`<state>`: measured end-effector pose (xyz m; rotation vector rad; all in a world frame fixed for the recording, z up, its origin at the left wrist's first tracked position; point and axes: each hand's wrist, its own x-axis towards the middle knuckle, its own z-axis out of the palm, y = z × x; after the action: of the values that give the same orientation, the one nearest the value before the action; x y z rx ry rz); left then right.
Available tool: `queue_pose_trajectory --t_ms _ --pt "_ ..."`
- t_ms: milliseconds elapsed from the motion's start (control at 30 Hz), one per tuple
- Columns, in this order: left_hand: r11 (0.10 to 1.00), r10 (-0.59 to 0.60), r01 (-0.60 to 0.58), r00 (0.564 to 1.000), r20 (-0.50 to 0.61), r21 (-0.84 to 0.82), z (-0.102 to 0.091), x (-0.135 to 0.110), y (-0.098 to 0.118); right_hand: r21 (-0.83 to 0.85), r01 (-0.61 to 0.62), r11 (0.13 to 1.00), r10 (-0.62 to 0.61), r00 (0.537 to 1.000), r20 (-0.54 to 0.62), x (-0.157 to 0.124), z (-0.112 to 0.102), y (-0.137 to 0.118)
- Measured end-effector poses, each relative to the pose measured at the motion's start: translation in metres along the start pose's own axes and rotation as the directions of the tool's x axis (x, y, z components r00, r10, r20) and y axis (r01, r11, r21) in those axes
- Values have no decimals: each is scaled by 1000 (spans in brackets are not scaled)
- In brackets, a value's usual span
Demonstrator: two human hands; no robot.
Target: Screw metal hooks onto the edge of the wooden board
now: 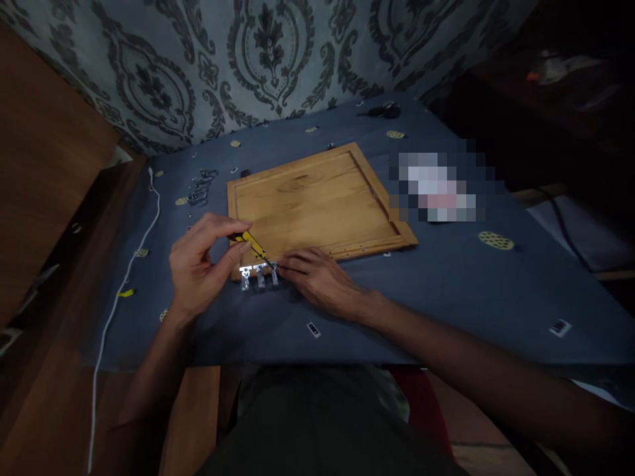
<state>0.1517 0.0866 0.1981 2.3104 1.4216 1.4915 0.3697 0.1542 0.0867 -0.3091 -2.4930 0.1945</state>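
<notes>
My left hand (pixel 206 261) pinches a small screwdriver (pixel 254 245) with a yellow and black handle. Its thin shaft slants down to the right, the tip at the rightmost of several metal hooks (pixel 260 276) along the near-left edge of a wooden board (pixel 307 205). Across that same edge lies my right hand (pixel 322 281), fingers together and bent, their tips against the rightmost metal hook. Whatever is under those fingers is hidden. The board lies flat and has a raised frame, with small dark holes along its near edge to the right of my right hand.
Loose metal hooks (pixel 202 188) lie left of the board on the dark blue cloth (pixel 446 297). A white cable (pixel 129 264) runs down the left side. Behind the board sits a dark object (pixel 384 110); a pixelated patch (pixel 436 188) covers something at right. Patterned wallpaper (pixel 268 59) rises behind.
</notes>
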Motion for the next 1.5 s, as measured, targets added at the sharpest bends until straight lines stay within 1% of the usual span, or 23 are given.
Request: queue_pose_trajectory --t_ms 100,233,300,433,500,600,700,767,900,1033,1100,1300,1367,1500 --pt "1000 -5 5 999 -43 -1 2 -2 -1 -1 9 1000 -9 1000 0 0 0 0" --pt "1000 10 -8 994 -111 17 6 -4 -1 16 -11 1000 11 1000 22 0 -1 -1" --pt "1000 -6 5 994 -107 -7 6 -4 0 21 -15 1000 14 999 34 0 -2 -1" --pt "991 -105 97 991 -79 -96 5 -5 3 5 -1 1000 1 1000 26 2 -3 0" --pt "987 -132 124 988 -74 -104 5 -5 4 7 0 1000 0 1000 28 2 -4 0" --pt "989 -110 103 991 -71 -106 7 -6 3 22 -1 1000 0 999 50 3 -6 0" --pt "996 -63 56 993 -99 -65 9 -5 3 41 -3 999 -1 996 89 3 -8 0" --pt "998 -53 49 992 -113 -40 9 -4 4 63 -14 998 7 994 107 2 -9 0" --pt "994 -89 82 991 -97 -66 8 -2 6 90 -22 996 13 995 103 1 -6 1" --pt "987 -152 146 985 -86 -67 8 -5 4 70 -16 997 10 996 86 1 -4 2" --pt "985 -162 157 983 -85 -66 9 -7 2 65 -10 998 6 997 76 1 -4 2" --pt "997 -81 81 987 -141 -6 9 -4 3 81 -9 997 2 997 81 1 -5 3" --pt "997 -77 77 990 -119 -5 7 -2 4 79 -11 997 5 997 80 1 -6 3" --pt "995 -100 99 994 -37 -28 2 -1 4 84 -14 996 6 995 98 1 -6 3"
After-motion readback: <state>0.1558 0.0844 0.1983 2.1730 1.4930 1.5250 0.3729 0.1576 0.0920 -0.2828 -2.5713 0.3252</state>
